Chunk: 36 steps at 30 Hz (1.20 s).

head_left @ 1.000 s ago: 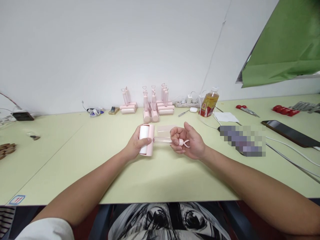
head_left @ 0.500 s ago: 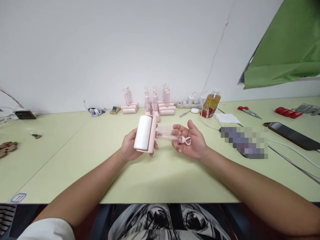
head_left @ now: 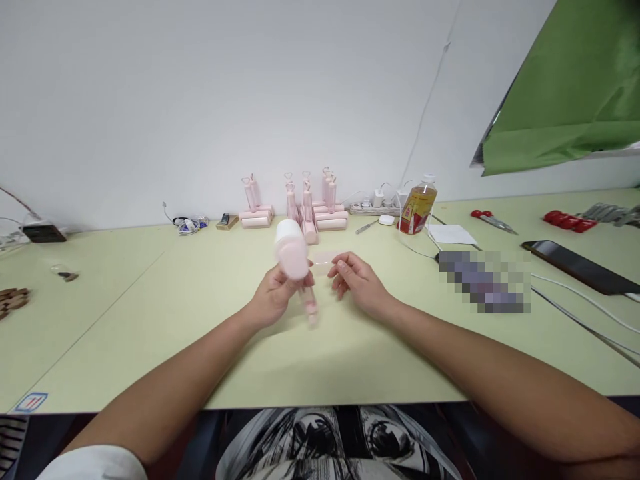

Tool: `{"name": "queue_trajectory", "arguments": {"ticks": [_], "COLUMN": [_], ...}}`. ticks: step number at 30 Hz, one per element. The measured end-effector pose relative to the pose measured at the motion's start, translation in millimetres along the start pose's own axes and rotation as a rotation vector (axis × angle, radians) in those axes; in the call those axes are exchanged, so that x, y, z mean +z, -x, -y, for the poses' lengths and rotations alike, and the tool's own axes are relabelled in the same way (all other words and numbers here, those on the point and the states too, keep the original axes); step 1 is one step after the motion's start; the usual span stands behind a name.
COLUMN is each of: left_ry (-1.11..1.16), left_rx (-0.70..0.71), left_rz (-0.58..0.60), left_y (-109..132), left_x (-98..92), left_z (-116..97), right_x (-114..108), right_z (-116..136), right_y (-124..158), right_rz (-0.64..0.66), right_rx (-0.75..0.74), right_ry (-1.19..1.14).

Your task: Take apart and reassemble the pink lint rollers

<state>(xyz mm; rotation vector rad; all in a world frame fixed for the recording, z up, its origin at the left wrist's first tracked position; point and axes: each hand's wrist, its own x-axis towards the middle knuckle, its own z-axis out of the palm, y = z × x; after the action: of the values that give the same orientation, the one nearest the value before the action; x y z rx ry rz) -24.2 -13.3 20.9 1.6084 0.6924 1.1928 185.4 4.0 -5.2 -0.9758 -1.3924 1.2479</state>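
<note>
My left hand [head_left: 273,297] is closed around a pink lint roller [head_left: 294,259], held above the table. Its white roll faces up and away from me, while the clear pink handle points down toward me; motion blurs it. To the right, my right hand [head_left: 357,280] has loosely bent fingers, with no object visible in them. Close to its fingertips is a see-through pinkish piece [head_left: 324,262]; whether they touch it I cannot tell.
Several pink lint rollers [head_left: 330,217] stand along the wall. A drink bottle [head_left: 418,205], a power strip [head_left: 370,209], a screwdriver [head_left: 367,227] and a phone [head_left: 583,267] with cables are at the right. A cable bundle [head_left: 189,225] lies at the left.
The lint roller has turned in my left hand, its handle swinging from pointing right to pointing toward me. My right hand has come away from the handle and turned palm inward.
</note>
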Motion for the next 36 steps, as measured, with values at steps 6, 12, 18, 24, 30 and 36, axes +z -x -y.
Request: {"name": "queue_trajectory", "arguments": {"ticks": [6, 12, 18, 24, 30, 36], "left_ry": [-0.189, -0.336, -0.459, -0.513, -0.525, -0.572], "left_rx": [-0.196, -0.315, -0.257, -0.262, -0.262, -0.286], "left_rz": [-0.02, -0.026, -0.007, 0.012, 0.043, 0.077], "left_y": [-3, -4, -5, -3, -3, -3], "left_x": [-10.1, -5.5, -14.2, -14.3, -12.0, -10.0], "left_z": [-1, -2, 11, 17, 17, 16], "right_x": [-43, -50, -45, -46, -28, -20], "right_z": [-6, -24, -7, 1, 3, 4], "right_y": [-25, -38, -34, -30, -17, -11], "right_rz": [-0.121, 0.088, -0.119, -0.151, -0.09, -0.036], "right_rx": [-0.246, -0.226, -0.039, 0.141, 0.071, 0.064], "right_ry": [0.705, 0.949, 0.74, -0.012, -0.008, 0.169]}}
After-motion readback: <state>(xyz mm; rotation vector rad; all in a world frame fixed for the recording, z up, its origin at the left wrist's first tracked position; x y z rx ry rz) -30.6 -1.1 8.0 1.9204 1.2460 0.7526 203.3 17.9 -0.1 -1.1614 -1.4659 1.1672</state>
